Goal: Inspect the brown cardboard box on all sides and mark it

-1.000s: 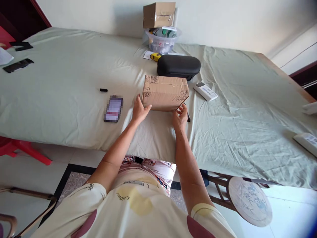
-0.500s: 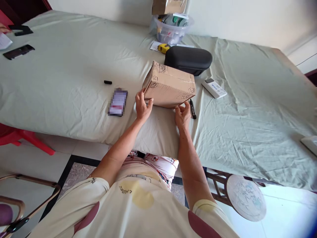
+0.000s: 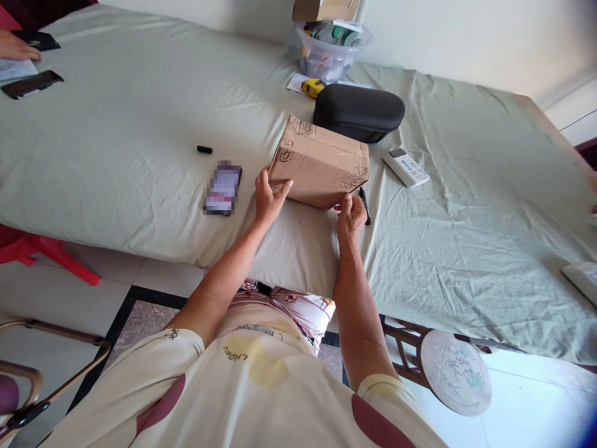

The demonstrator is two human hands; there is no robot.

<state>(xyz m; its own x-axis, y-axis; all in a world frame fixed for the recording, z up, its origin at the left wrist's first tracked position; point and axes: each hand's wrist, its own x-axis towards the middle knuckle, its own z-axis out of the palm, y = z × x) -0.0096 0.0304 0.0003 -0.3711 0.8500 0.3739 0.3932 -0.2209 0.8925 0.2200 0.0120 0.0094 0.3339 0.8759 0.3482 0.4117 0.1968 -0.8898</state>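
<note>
A closed cardboard box (image 3: 321, 165) with dark scribbles at its corners is in front of me on the cloth, appearing slightly tilted. My left hand (image 3: 270, 198) grips its near left corner, thumb on the front face and fingers along the left side. At the near right lower corner, my right hand (image 3: 351, 218) has its fingers bent and pinched against the bottom edge. The underside and some fingertips are hidden. A black marker (image 3: 366, 205) lies just right of my right hand, partly covered. Its black cap (image 3: 204, 149) lies apart, beyond the phone (image 3: 224, 188).
Behind the box are a black case (image 3: 359, 112), a yellow tape measure (image 3: 313, 87) and a clear plastic tub (image 3: 326, 56). A white remote (image 3: 405, 168) lies to the right. Another person's hand (image 3: 16, 46) rests on paper at the far left. A round stool (image 3: 456, 373) stands below the table.
The box's front face has tipped up a little toward me. My right hand has shifted slightly right and turned, now covering part of the marker. The other person's hand has come further into view.
</note>
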